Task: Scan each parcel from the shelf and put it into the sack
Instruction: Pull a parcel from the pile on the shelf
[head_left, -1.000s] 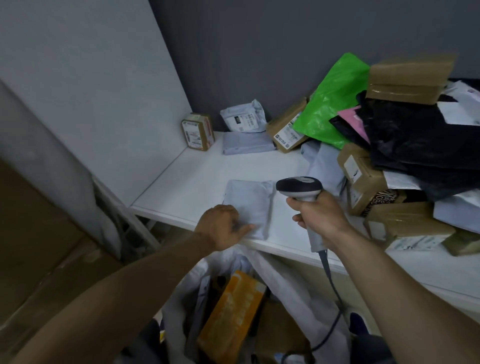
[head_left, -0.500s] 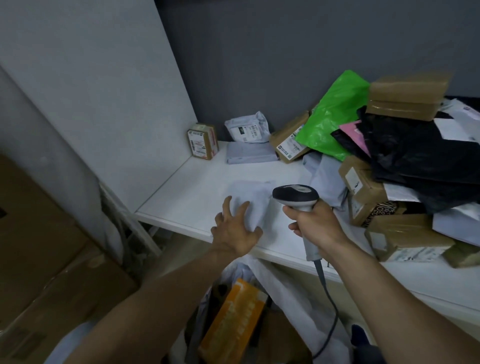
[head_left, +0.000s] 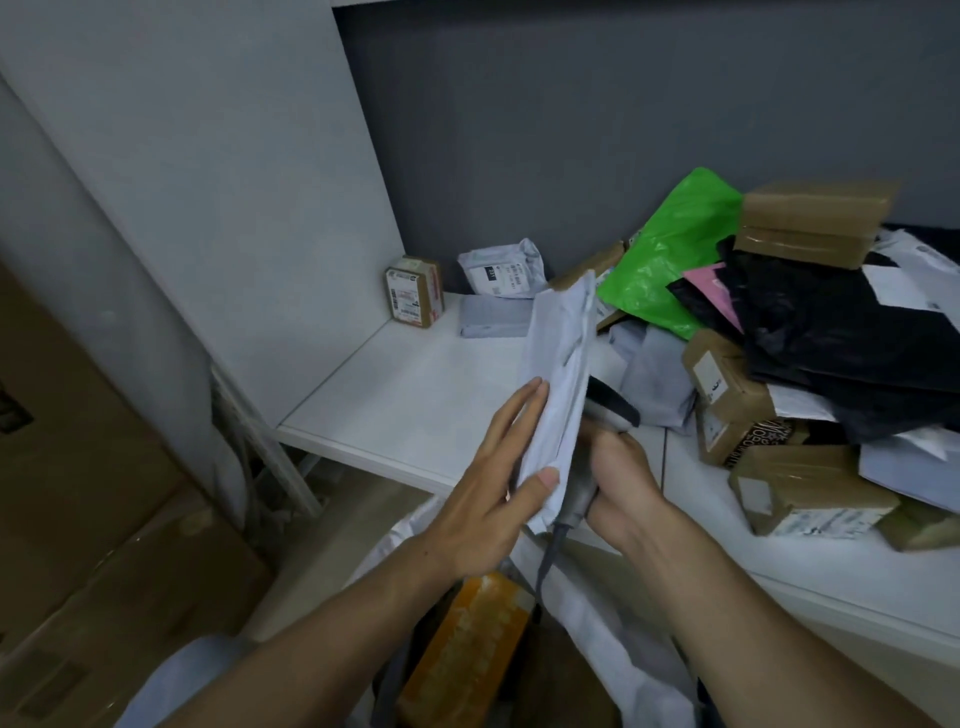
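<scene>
My left hand (head_left: 493, 478) holds a flat grey mailer parcel (head_left: 561, 374) upright above the front edge of the white shelf (head_left: 415, 405), thumb on its near face and fingers behind it. My right hand (head_left: 618, 478) grips the handle of a barcode scanner (head_left: 608, 410), whose dark head sits just right of the parcel and is partly hidden by it. The white sack (head_left: 623, 639) gapes open below the hands, with an orange parcel (head_left: 467, 654) inside. The scanner's cable hangs down into the sack's mouth.
A heap of parcels fills the shelf's right side: a green bag (head_left: 670, 254), black bags (head_left: 841, 332), brown boxes (head_left: 810, 488). A small labelled box (head_left: 413, 291) and grey mailers (head_left: 501, 270) stand at the back. Cardboard cartons (head_left: 78, 519) sit at the left on the floor.
My left hand has lifted the grey mailer off the shelf and stood it on end beside the scanner. My right hand with the scanner stayed about where it was.
</scene>
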